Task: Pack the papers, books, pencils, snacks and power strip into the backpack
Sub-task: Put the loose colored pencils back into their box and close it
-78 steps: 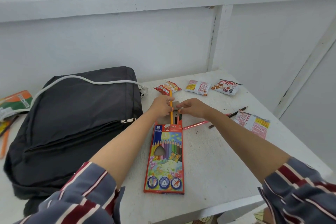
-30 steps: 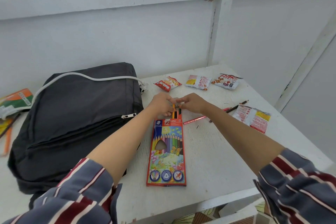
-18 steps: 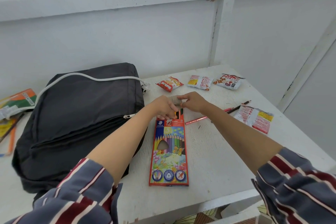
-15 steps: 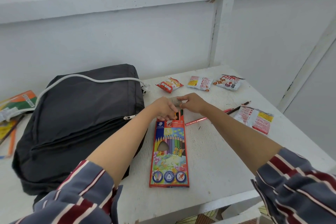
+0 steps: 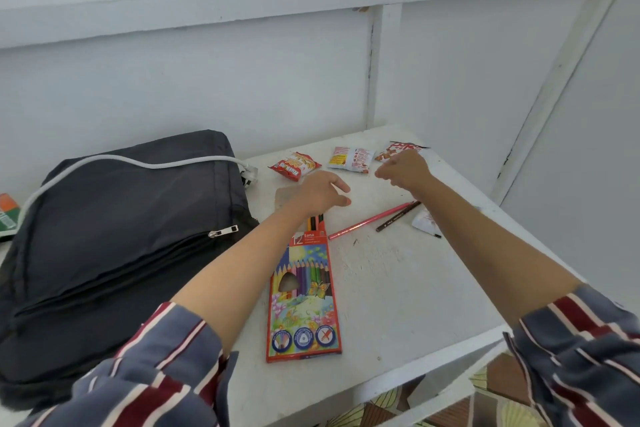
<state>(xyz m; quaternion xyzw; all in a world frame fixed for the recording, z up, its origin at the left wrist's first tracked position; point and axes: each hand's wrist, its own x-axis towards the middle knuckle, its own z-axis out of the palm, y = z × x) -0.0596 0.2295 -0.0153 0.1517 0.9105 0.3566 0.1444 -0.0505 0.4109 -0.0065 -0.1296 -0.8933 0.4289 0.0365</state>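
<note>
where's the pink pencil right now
In the head view, the pink pencil lies loose on the white table, just right of the pencil box's open top end, with a dark brown pencil alongside its far end.

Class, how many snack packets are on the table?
4: red packet beyond the left hand; white packet right of it; third packet behind the right hand; fourth packet partly under the right forearm. Others may be hidden.
</note>
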